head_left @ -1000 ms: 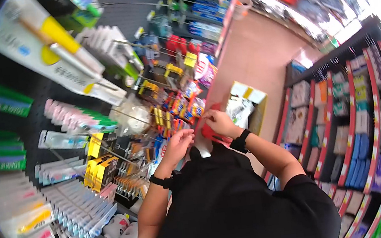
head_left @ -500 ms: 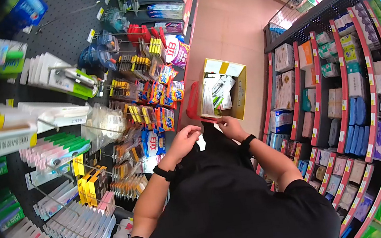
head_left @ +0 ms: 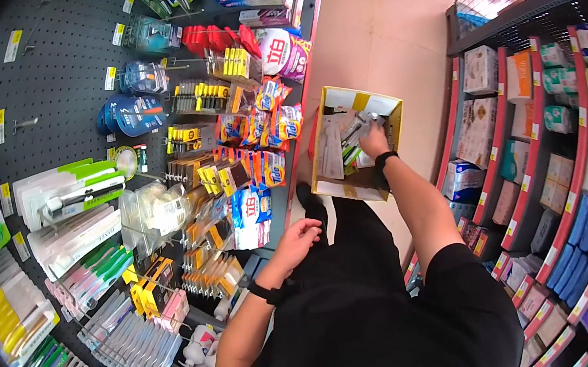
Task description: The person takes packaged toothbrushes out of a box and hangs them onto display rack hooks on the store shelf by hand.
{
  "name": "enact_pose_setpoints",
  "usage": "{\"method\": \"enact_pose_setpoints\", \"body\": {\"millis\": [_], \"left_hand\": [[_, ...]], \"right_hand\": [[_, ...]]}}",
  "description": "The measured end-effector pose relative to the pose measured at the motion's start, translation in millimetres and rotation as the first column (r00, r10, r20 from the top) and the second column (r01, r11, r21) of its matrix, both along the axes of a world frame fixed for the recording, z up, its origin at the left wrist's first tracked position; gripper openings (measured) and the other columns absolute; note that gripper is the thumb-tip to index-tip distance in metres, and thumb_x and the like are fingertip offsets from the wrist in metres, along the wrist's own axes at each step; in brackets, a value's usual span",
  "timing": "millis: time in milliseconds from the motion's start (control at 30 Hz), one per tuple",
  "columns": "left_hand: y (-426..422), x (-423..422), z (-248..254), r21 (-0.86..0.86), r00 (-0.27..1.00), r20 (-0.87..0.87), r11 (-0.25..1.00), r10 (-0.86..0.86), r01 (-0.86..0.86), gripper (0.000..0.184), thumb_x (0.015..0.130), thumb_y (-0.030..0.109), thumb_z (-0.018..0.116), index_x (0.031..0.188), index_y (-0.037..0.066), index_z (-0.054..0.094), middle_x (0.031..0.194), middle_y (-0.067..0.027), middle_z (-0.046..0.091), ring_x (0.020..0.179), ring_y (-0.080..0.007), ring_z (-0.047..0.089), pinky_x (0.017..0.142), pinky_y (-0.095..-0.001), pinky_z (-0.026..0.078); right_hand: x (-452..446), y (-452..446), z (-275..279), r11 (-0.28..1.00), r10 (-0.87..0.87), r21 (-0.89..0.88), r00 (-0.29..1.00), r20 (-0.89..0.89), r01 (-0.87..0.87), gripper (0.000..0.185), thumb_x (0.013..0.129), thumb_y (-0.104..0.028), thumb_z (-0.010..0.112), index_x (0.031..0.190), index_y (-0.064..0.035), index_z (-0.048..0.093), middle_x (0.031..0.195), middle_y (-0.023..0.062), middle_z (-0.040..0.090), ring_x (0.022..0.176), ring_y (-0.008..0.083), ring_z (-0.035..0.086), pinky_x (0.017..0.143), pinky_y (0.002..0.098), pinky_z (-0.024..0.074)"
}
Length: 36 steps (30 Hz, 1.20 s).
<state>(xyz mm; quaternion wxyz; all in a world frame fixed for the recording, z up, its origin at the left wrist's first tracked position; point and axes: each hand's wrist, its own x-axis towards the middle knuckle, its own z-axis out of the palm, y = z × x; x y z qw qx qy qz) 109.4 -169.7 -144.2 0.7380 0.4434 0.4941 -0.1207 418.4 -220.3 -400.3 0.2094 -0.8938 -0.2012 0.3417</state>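
My right hand (head_left: pixel 375 141) reaches down into an open yellow-rimmed cardboard box (head_left: pixel 388 104). Its fingers are bent around one of the packages at the box's right side; the fingertips are partly hidden, and which package it is I cannot make out. Inside lie several flat white and grey blister packs (head_left: pixel 333 145), some with green parts. My left hand (head_left: pixel 300 243) hangs over my lap, left of the box's near edge, fingers loosely curled and nothing visible in them.
On the left, a dark pegboard (head_left: pixel 63 36) carries hooks with toothbrush packs (head_left: pixel 134 342), white packaged goods and orange Tide bags (head_left: pixel 279 125). To the right, red-edged shelves (head_left: pixel 495 96) hold tissue packs and boxes. A tiled aisle floor (head_left: pixel 369 20) runs ahead between them.
My right hand has left the box's near edge, where a red strip was, and gone down into the box. My left hand has lowered slightly. The view has shifted.
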Motion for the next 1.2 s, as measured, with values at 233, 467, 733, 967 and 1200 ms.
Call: {"method": "enact_pose_setpoints", "body": {"millis": [233, 467, 733, 967, 1200], "left_hand": [[-7.7, 22.1, -2.1, 0.006, 0.996, -0.023, 0.996, 0.092, -0.092, 0.025, 0.101, 0.018, 0.055, 0.121, 0.005, 0.061, 0.105, -0.0035, 0.065, 0.092, -0.0104, 0.061, 0.081, -0.0251, 0.048], [-1.6, 29.7, 5.4, 0.017, 0.997, -0.021, 0.997, 0.079, -0.079, 0.028, 0.102, 0.018, 0.051, 0.125, 0.002, 0.058, 0.107, -0.0063, 0.064, 0.098, -0.0132, 0.061, 0.087, -0.0271, 0.05], [1.2, 43.7, 14.3, 0.054, 0.968, 0.152, 0.976, 0.201, -0.211, 0.023, 0.097, 0.015, 0.056, 0.116, 0.003, 0.061, 0.097, -0.0033, 0.065, 0.086, -0.0098, 0.06, 0.075, -0.0257, 0.05], [9.3, 44.1, 27.2, 0.66, 0.955, 0.29, 0.708, 0.068, -0.251, 0.038, 0.093, 0.013, 0.061, 0.129, 0.002, 0.053, 0.114, -0.0091, 0.062, 0.105, -0.0164, 0.06, 0.091, -0.0301, 0.048], [12.8, 22.5, 78.0, 0.386, 0.91, 0.383, 0.866, 0.161, -0.317, 0.039, 0.097, 0.016, 0.062, 0.132, 0.002, 0.055, 0.121, -0.0054, 0.064, 0.108, -0.012, 0.058, 0.093, -0.0306, 0.048]], "right_hand": [[10.1, 24.6, -5.9, 0.991, -0.009, -0.135, 1.0, 0.012, 0.01, 0.055, 0.08, -0.017, 0.065, 0.128, 0.001, 0.045, 0.133, 0.0259, 0.049, 0.119, 0.048, 0.052, 0.101, 0.0517, 0.0452], [-8.2, 3.6, 7.2, 0.994, -0.091, 0.068, 0.995, 0.03, 0.089, 0.042, 0.079, -0.018, 0.071, 0.112, 0.0002, 0.051, 0.106, 0.0255, 0.065, 0.099, 0.0417, 0.064, 0.087, 0.0475, 0.0514], [-3.0, -16.6, 114.9, 0.769, 0.045, 0.636, 0.988, -0.145, 0.059, 0.011, 0.092, -0.005, 0.064, 0.101, -0.0011, 0.059, 0.093, 0.003, 0.059, 0.085, 0.0122, 0.059, 0.081, 0.0276, 0.0498], [-18.6, 34.6, 266.0, 0.622, 0.346, 0.777, 0.924, -0.163, -0.096, 0.01, 0.093, -0.01, 0.069, 0.096, -0.0017, 0.066, 0.082, -0.0032, 0.061, 0.075, 0.0044, 0.055, 0.067, 0.0209, 0.044], [-88.7, 92.4, 348.9, 0.635, 0.6, 0.77, 0.586, -0.544, 0.065, 0.017, 0.097, -0.018, 0.064, 0.1, -0.0015, 0.068, 0.085, -0.0024, 0.066, 0.075, 0.0042, 0.058, 0.067, 0.0212, 0.0448]]}}
